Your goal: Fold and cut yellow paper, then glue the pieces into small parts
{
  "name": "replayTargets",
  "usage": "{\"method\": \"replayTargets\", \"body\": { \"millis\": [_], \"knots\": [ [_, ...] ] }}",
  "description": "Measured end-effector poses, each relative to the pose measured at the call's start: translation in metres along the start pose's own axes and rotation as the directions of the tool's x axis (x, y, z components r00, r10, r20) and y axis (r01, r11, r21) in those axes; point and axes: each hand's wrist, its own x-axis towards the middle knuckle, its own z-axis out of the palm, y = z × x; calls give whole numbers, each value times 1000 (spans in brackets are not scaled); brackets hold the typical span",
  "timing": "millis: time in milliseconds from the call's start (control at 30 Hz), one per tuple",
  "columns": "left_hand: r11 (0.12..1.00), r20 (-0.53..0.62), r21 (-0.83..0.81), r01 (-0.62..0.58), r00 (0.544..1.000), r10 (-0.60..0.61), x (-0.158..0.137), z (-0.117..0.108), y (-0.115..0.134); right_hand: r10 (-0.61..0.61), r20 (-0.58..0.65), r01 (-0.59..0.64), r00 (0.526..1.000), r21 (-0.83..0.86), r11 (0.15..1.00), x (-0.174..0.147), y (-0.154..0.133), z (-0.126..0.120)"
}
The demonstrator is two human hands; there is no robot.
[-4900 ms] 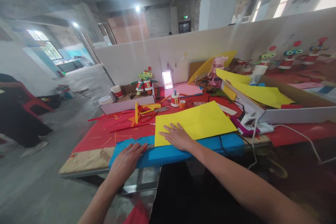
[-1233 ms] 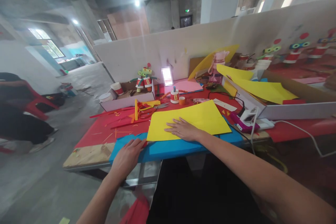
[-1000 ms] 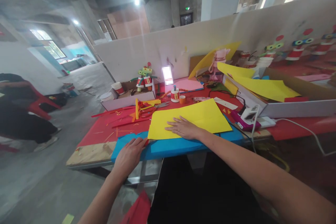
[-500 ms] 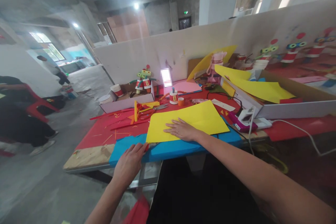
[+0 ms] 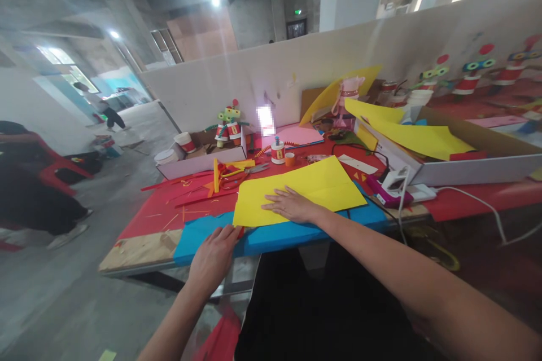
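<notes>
A yellow sheet of paper or card lies on blue paper at the table's near edge. My right hand rests flat on the sheet with its fingers spread. By the sheet's lower left corner, my left hand is closed around a small red object. Only its tip shows, so its kind is unclear. Beyond the sheet's upper left side lie scissors with red handles and some yellow strips. A small red-and-white cup figure stands behind the sheet.
At right, a white box holds more yellow sheets, with a purple power strip and cables before it. A low box with cup figures stands back left. A lit phone-like screen is behind. People are on the left.
My left hand has slid slightly to the right along the sheet's near edge. My right hand stays on the sheet. The view has shifted a little, and a distant person has walked rightward.
</notes>
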Motion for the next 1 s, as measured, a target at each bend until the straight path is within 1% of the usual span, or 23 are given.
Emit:
{"method": "replayTargets", "body": {
  "millis": [133, 300, 467, 633, 767, 867, 1000],
  "knots": [
    [1000, 37, -5, 4, 999, -4, -2, 0, 1, 3, 6, -3, 1000, 11, 1000, 0, -1, -1],
    [1000, 11, -6, 13, 1000, -13, -1, 0, 7, 5, 1, -5, 1000, -7, 1000, 1, 0, 0],
    [1000, 36, 24, 16, 999, -17, -1, 1, 10, 2, 13, -2, 1000, 3, 1000, 1, 0, 1],
    [998, 33, 56, 14, 999, -16, 0, 1, 13, 1, -4, -1, 1000, -10, 1000, 1, 1, 2],
    [1000, 48, 15, 21, 999, -21, -3, 0, 15, -7, 2, 7, 1000, -13, 1000, 1, 0, 0],
    [1000, 58, 2, 13, 998, -13, 2, -2, 20, 0, -6, 0, 1000, -12, 1000, 0, -1, -2],
    [1000, 35, -3, -17, 999, 17, 8, -3, 27, -3, -1, 3, 1000, -14, 1000, 0, -2, -3]
  ]
}}
